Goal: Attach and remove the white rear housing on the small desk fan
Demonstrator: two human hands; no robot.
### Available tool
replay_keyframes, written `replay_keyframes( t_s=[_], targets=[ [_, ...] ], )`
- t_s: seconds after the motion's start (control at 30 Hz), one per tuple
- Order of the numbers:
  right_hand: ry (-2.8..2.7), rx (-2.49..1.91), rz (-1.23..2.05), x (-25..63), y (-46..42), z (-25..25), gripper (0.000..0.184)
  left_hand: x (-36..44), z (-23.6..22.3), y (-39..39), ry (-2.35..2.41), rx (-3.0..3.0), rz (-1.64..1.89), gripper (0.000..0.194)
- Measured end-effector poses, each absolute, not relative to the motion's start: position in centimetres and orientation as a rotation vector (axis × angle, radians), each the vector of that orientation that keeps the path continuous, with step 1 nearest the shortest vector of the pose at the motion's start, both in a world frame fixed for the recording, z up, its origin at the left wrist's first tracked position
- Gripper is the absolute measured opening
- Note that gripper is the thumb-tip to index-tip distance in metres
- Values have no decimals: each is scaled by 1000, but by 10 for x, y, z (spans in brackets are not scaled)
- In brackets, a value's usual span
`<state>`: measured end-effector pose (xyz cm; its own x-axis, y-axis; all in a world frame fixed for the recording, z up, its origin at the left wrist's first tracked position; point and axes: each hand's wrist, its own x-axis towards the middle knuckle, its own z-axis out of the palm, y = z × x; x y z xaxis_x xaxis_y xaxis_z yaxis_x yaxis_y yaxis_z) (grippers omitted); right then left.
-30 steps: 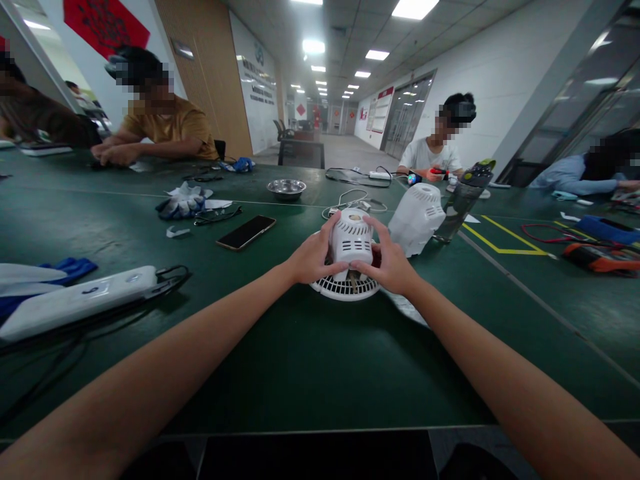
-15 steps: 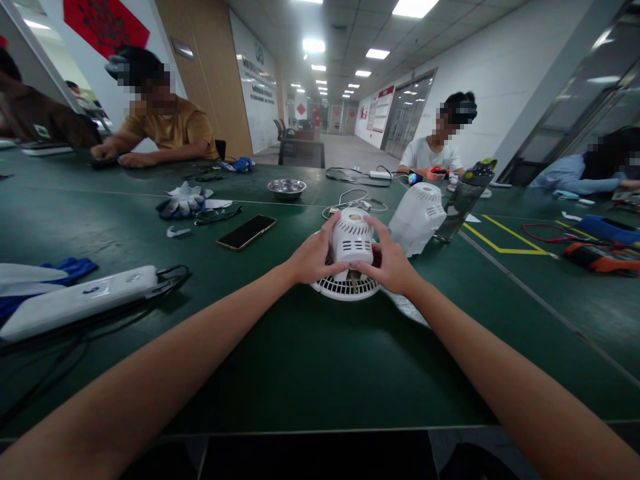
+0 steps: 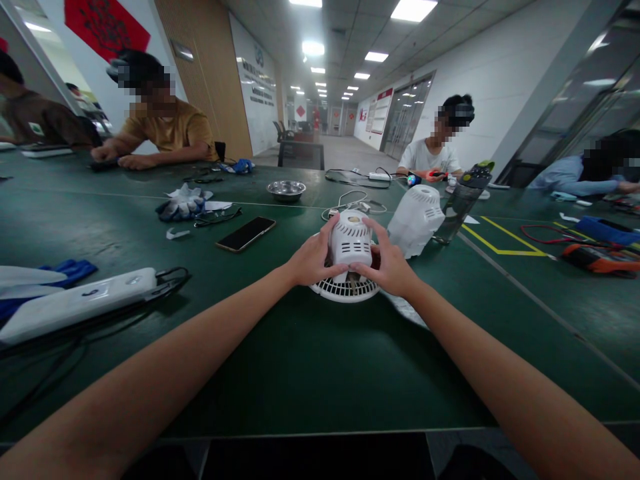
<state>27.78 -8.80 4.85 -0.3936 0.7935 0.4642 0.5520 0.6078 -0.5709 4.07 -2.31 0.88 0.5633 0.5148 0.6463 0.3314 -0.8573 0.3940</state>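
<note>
Both my hands grip a white plastic fan housing [image 3: 351, 237], with slanted vents round its top and slots in its front. It stands upright over a round white fan grille [image 3: 345, 290] on the green table. My left hand [image 3: 317, 260] wraps its left side, and my right hand [image 3: 387, 263] wraps the right. The thumbs meet low at the front, and the fingers reach up to the top edge. What lies under the housing is mostly hidden. Behind my right hand is another white plastic housing [image 3: 415, 220], leaning slightly.
A phone [image 3: 246, 234], a metal bowl [image 3: 286, 191] and gloves [image 3: 183, 202] lie to the left, with a white power strip [image 3: 85, 300] nearer. A tilted water bottle [image 3: 463, 203] and an orange multimeter [image 3: 600, 259] are on the right. Co-workers sit around the table.
My hands keep the same hold on the housing, and it has not visibly moved. At the far left, a co-worker's hands have come apart on the table.
</note>
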Motion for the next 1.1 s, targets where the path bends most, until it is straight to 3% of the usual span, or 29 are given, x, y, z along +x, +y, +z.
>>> replay_keyframes(
  t_s=[1.1],
  targets=[
    [-2107,-1060,429,277,-88,48,97,40,8,-24,693,2573,1183,119]
  ],
)
